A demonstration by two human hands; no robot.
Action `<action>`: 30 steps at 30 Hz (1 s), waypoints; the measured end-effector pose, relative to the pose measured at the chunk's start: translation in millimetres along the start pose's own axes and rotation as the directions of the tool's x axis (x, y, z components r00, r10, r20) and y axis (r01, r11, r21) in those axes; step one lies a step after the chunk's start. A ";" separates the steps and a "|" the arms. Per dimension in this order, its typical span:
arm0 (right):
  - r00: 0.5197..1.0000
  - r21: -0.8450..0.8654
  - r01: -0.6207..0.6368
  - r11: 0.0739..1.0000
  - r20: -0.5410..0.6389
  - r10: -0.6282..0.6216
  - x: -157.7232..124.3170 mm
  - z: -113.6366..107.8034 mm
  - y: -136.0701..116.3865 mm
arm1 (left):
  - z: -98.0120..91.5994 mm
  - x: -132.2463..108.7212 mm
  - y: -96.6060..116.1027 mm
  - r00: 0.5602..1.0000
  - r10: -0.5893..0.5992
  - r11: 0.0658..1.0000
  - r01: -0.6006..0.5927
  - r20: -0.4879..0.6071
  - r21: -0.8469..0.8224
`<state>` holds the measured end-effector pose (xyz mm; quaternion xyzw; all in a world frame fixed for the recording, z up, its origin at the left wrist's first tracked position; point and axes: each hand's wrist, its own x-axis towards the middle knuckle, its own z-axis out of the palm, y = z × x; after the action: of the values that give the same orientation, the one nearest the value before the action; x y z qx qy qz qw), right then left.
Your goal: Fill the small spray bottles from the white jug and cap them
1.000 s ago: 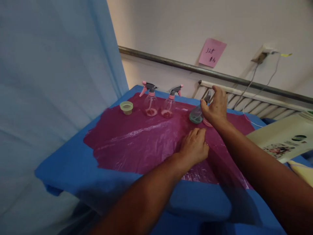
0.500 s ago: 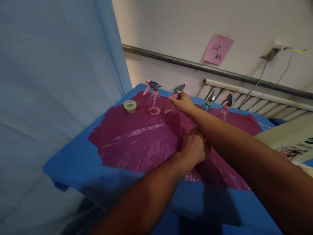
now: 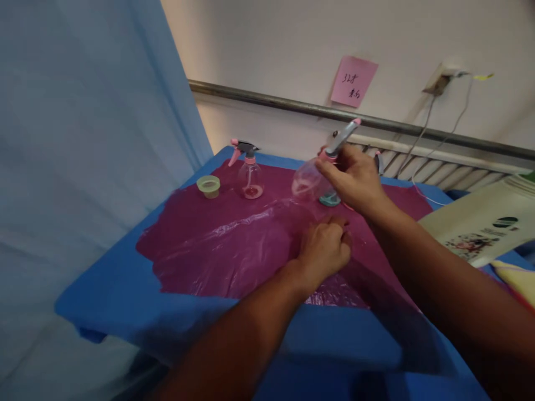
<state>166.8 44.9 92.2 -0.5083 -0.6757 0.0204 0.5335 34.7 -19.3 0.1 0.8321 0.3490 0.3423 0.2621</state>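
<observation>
My right hand [image 3: 353, 175] grips a clear spray bottle [image 3: 307, 181] by its pink collar. The bottle is tilted, its grey and pink spray head pointing up to the right, with pinkish liquid inside. Lower down, my left hand [image 3: 324, 248] is closed over the purple plastic sheet [image 3: 196, 245]; what its fingers hold, if anything, is hidden. Another spray bottle [image 3: 251, 181] with a pink trigger and a little reddish liquid stands upright to the left. Partly behind the held bottle is a bottle with teal liquid [image 3: 330, 199].
A pale green cup [image 3: 209, 186] stands at the left of the sheet. The blue-covered table [image 3: 108, 278] meets a blue curtain [image 3: 83, 139] on the left. A metal rail [image 3: 267, 103] and radiator [image 3: 443, 167] line the wall. A cream printed bag [image 3: 480, 228] lies at right.
My right hand has lifted and tilted the spray bottle, carrying it rightward. My left hand stays low over the sheet. The view has shifted slightly to the right.
</observation>
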 end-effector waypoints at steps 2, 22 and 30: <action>0.998 -0.008 0.020 1.000 -0.065 -0.021 -16.2 -34.2 -0.9 | -1.8 2.8 -1.7 0.993 -0.068 0.995 0.061 -0.092 -0.073; 0.936 0.157 -0.353 0.923 0.052 0.349 -119.3 -53.8 17.6 | 6.0 8.2 -11.7 0.992 -0.022 0.979 -0.004 -0.123 -0.204; 0.932 0.225 -0.266 0.937 -0.189 0.310 -122.6 -40.2 14.0 | 10.6 7.9 -12.9 0.991 -0.024 0.978 -0.003 -0.129 -0.208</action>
<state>195.4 -55.8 15.7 -0.5464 -0.5246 0.1084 0.6438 41.7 -7.5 -12.2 0.7741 0.3323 0.4290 0.3259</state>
